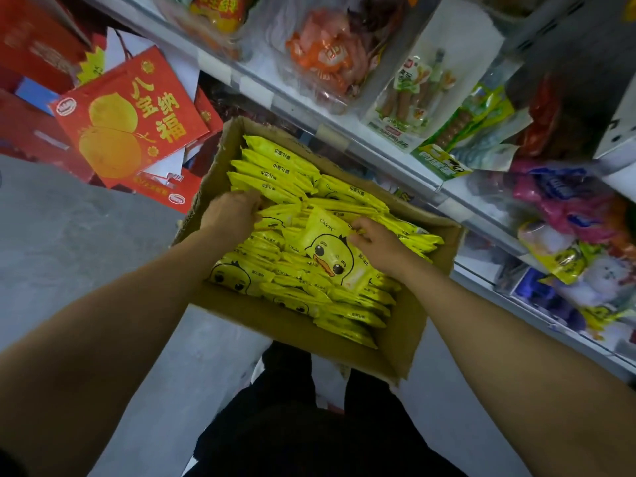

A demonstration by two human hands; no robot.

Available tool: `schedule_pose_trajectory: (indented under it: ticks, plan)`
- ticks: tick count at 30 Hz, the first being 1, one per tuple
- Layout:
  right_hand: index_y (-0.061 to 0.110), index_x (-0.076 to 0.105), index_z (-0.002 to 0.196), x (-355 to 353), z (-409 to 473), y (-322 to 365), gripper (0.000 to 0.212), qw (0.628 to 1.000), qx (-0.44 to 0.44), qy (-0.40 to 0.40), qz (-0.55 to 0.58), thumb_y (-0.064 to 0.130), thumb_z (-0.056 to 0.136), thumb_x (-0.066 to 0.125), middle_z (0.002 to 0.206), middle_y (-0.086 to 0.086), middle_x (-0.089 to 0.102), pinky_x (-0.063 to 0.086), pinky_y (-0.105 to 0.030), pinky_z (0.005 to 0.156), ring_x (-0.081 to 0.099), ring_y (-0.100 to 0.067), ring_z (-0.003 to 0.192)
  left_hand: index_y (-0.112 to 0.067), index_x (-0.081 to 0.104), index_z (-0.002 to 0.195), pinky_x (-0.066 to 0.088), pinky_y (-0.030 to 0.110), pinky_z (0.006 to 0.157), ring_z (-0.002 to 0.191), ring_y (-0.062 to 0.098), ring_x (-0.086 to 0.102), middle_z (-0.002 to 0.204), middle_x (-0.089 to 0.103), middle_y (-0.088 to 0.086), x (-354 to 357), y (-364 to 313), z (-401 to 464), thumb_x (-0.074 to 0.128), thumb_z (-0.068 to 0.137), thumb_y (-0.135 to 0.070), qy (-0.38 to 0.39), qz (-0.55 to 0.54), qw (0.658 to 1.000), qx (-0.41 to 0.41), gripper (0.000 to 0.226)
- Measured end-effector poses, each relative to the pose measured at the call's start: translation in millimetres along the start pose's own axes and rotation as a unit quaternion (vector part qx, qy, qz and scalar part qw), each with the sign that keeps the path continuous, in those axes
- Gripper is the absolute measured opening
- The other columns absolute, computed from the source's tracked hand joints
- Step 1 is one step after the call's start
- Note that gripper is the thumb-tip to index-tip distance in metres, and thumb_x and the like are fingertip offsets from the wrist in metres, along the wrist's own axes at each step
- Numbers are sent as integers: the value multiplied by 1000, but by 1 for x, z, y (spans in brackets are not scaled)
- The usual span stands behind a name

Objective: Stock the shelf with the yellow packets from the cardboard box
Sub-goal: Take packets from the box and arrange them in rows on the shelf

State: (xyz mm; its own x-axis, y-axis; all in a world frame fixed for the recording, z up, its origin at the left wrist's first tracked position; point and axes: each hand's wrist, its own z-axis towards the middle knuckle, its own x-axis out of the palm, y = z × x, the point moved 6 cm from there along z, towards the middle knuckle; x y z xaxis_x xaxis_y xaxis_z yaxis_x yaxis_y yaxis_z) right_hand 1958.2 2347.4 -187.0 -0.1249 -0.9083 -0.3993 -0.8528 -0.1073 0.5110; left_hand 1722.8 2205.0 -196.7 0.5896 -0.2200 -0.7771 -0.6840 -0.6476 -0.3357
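Note:
An open cardboard box (395,342) stands on the floor against the shelf, packed with several yellow duck-print packets (275,173) standing on edge. One packet (327,256) lies face up on top, its duck face showing. My left hand (230,213) reaches into the left side of the box, fingers curled in among the upright packets. My right hand (375,241) pinches the upper right edge of the face-up packet. The shelf (347,139) runs diagonally along the right, holding assorted snack bags.
Red gift boxes (130,118) with gold print are piled on the floor to the left of the carton. Grey floor (69,242) spreads out at the left. My dark trousers (309,425) are just below the box. A lower shelf tier (568,263) holds yellow and pink bags.

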Motion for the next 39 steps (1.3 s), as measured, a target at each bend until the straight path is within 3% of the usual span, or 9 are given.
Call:
schedule_pose_trajectory:
  ticks: [6, 10, 14, 19, 23, 28, 32, 37, 39]
  plan:
    - [12, 49, 131, -31, -40, -4, 35, 998, -11, -54, 30, 33, 103, 47, 118, -8, 57, 44, -31, 73, 57, -20, 89, -9, 43, 99, 46, 41, 68, 82, 35, 58, 87, 58, 15, -23, -21, -48, 55, 97, -19, -18, -116, 992, -37, 16]
    - [15, 53, 130, -62, -82, -15, 53, 990, -19, -87, 109, 46, 89, 67, 108, 6, 54, 42, -23, 67, 55, -11, 94, -1, 47, 110, 36, 35, 70, 93, 36, 56, 98, 56, 18, -45, -72, -83, 52, 99, -25, -66, -197, 976, -70, 27]
    - [15, 61, 109, -94, -135, -41, 47, 971, -67, -93, 212, 31, 73, 87, 109, -2, 71, 58, -30, 76, 70, -13, 89, -3, 51, 113, 33, 33, 72, 100, 32, 53, 110, 58, 20, -53, -137, -114, 52, 99, -32, -85, -262, 957, -88, 32]
    - [18, 64, 94, -159, -225, -88, 28, 938, -128, -171, 273, 15, 75, 85, 87, 3, 74, 60, -32, 64, 73, -10, 73, -13, 58, 118, 41, 37, 96, 112, 20, 51, 122, 57, 1, -56, -238, -164, 76, 75, -54, -18, -428, 901, -62, 62]
    - [16, 64, 104, -216, -297, -131, 33, 909, -173, -233, 298, 15, 77, 82, 90, 5, 74, 53, -19, 57, 70, -3, 69, -8, 63, 119, 54, 46, 91, 96, 27, 70, 109, 72, 13, -60, -332, -197, 88, 59, -24, 73, -498, 864, 26, 66]
    - [18, 66, 104, -287, -379, -175, 34, 871, -212, -297, 329, 19, 75, 84, 92, 1, 76, 59, -34, 70, 73, -16, 80, -7, 63, 118, 59, 32, 57, 71, 20, 73, 92, 75, 10, -79, -445, -225, 72, 77, -8, 59, -496, 859, 114, 42]
    - [9, 67, 109, -339, -439, -192, 34, 826, -264, -332, 371, 11, 78, 80, 93, -4, 77, 60, -36, 70, 73, -19, 77, -8, 65, 106, 61, 34, 63, 69, 19, 72, 84, 76, 7, -98, -517, -242, 67, 83, 2, 49, -456, 873, 166, 25]
    - [6, 65, 113, -401, -488, -202, 37, 779, -320, -371, 391, 11, 79, 79, 101, -8, 76, 60, -37, 73, 74, -24, 87, -10, 63, 112, 59, 41, 80, 88, 27, 71, 104, 73, 13, -127, -584, -250, 70, 80, 4, 39, -390, 894, 216, 36]
    - [9, 64, 110, -421, -499, -204, 32, 768, -330, -380, 397, 9, 81, 77, 99, -8, 76, 58, -32, 59, 74, -20, 78, -11, 63, 112, 57, 45, 85, 92, 30, 70, 108, 72, 14, -140, -608, -245, 72, 79, 4, 26, -368, 901, 230, 37]
